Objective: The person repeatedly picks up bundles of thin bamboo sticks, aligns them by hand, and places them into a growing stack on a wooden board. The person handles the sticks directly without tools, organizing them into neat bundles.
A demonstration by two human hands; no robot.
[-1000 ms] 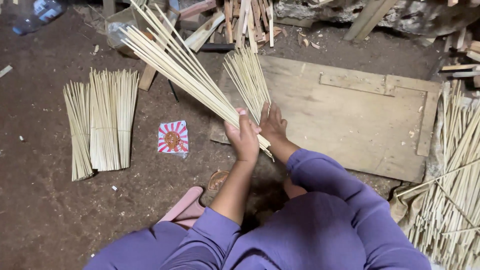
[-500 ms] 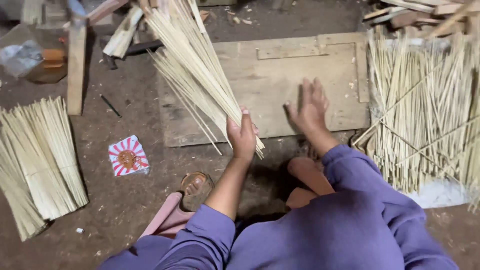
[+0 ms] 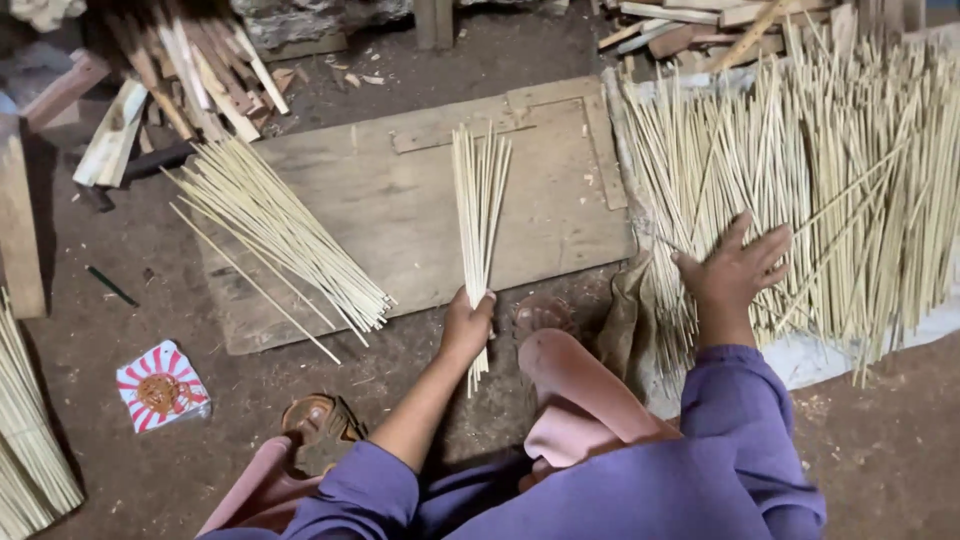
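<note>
Down on the dirt floor, a person in a purple top sits over a flat wooden board (image 3: pixel 400 215). Their left hand (image 3: pixel 466 327) is closed around a thin bunch of pale sticks (image 3: pixel 478 205), gripping it near its lower end; the bunch stands on the board and fans toward twelve o'clock, its short tail poking out below the fist. The right hand (image 3: pixel 735 270) is open, fingers spread, pressing flat on the big heap of sticks (image 3: pixel 810 170) at three o'clock. That heap runs off the right edge, so its full extent is lost. A looser bundle (image 3: pixel 280 235) lies slanted on the board at ten o'clock, apart from both hands. More sticks (image 3: pixel 30 450) at eight o'clock are cut by the left edge. Between them and the person's knee lies a small red-and-white packet (image 3: pixel 160 385), and a brown sandal (image 3: pixel 315 420) sits half hidden beside a pink trouser leg. Scrap wood (image 3: pixel 190 60) at eleven o'clock fades into shadow.
</note>
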